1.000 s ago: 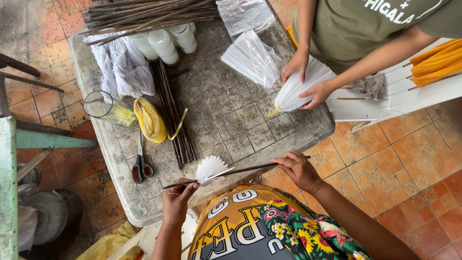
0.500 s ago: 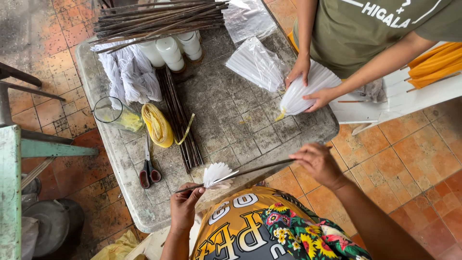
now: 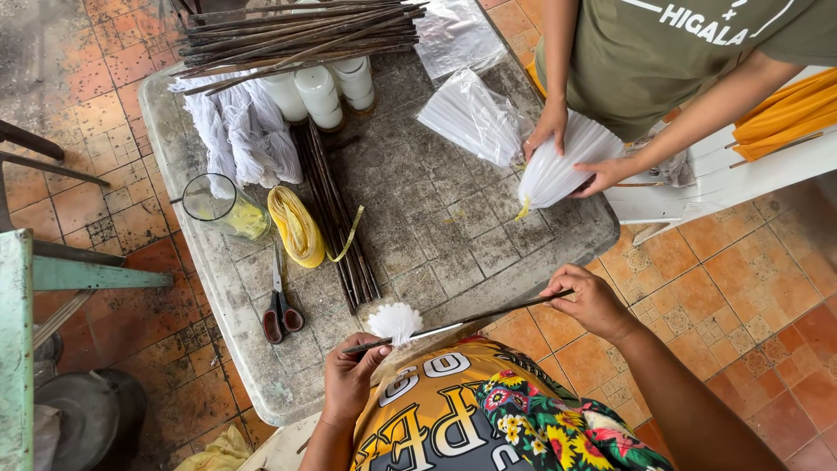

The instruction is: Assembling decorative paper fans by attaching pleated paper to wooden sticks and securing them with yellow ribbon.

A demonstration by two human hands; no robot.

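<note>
- Terracotta floor tiles surround a worn grey table (image 3: 488,253) with a tiled top, and your work sits at its near edge.
- At the far left, a green bench (image 3: 26,288) stands beside the table.
- On the table's left side, you see a clear glass jar (image 3: 218,205) lying tilted, with something yellowish inside; what it is cannot be told.
- Behind it lie bundles of white thread (image 3: 240,131), and just right of the jar a coil of yellow ribbon (image 3: 296,227).
- Red-handled scissors (image 3: 279,310) lie below the ribbon, near the table edge.
- A row of dark sticks (image 3: 340,227) runs down the middle, with a bigger stack of dark sticks (image 3: 305,35) across the far end.
- Three white cups (image 3: 318,92) stand just under that stack; their contents are not visible.
- Your left hand (image 3: 353,379) is closed around one end of a thin dark stick (image 3: 471,321), right beside a white tuft (image 3: 397,321) fixed on it.
- Your right hand (image 3: 593,301) pinches the stick's other end, fingers together, past the table's near corner.
- Further right, another person's hands (image 3: 575,148) hold a white pleated bundle (image 3: 562,170); a clear plastic bag of white strips (image 3: 471,118) lies beside it.
</note>
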